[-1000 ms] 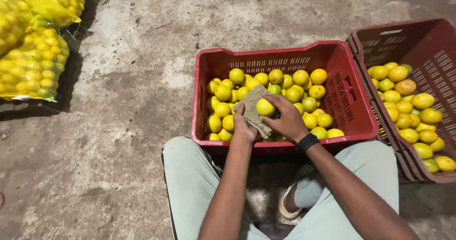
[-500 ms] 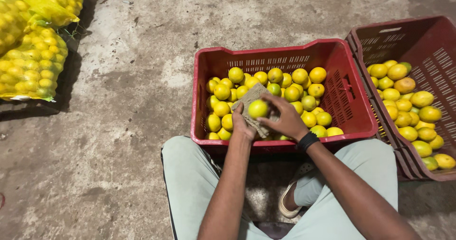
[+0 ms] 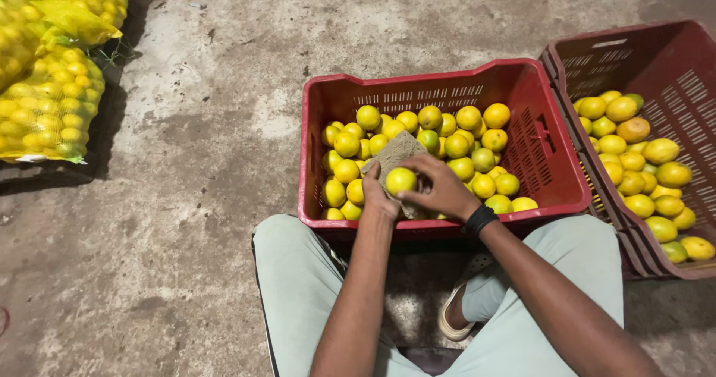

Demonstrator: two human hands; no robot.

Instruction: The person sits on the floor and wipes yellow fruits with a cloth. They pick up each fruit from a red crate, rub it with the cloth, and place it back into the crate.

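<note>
A red plastic crate (image 3: 522, 101) in front of my knees holds several yellow-green citrus fruits. My left hand (image 3: 379, 198) grips a piece of coarse brown cloth (image 3: 397, 152) over the crate's near side. My right hand (image 3: 440, 187), with a black band on the wrist, holds one yellow fruit (image 3: 400, 180) against that cloth. Both hands meet above the fruit pile, fingers curled around what they hold.
A second red crate (image 3: 671, 64) with several fruits stands at the right, touching the first. Yellow mesh sacks of fruit (image 3: 45, 101) lie at the far left. Rough concrete floor (image 3: 194, 146) lies between. My legs in pale green trousers frame the near crate.
My hands have shifted slightly toward me with the fruit and cloth; the fruit has turned a little against the cloth. The crates have not moved.
</note>
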